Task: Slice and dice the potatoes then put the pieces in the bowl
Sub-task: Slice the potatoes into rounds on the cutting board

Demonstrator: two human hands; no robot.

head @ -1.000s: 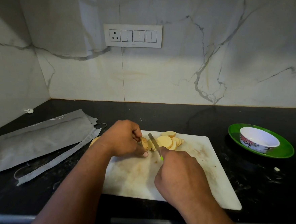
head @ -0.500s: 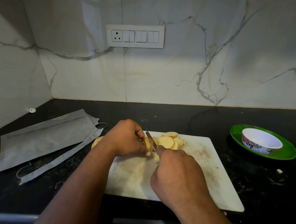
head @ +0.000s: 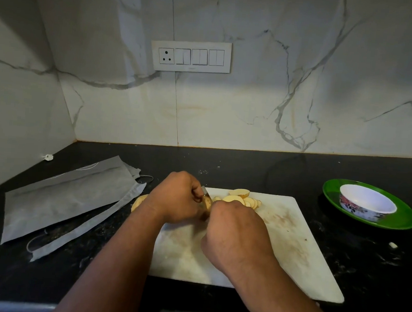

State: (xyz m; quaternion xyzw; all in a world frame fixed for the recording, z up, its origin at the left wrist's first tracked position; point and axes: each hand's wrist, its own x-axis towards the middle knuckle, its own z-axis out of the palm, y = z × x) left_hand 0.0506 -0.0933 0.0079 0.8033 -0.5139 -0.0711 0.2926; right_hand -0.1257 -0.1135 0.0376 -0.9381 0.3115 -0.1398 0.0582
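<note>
At frame centre, the left hand [head: 177,197] curls its fingers around a small brown-skinned potato piece [head: 207,203] on the white rectangular plastic cutting board [head: 288,247]. The right hand [head: 236,233] grips a steel-bladed knife [head: 205,191] against it. Pale round potato slices [head: 239,199] lie just behind; the white floral bowl [head: 367,203] sits at right on a green round plate [head: 403,218].
</note>
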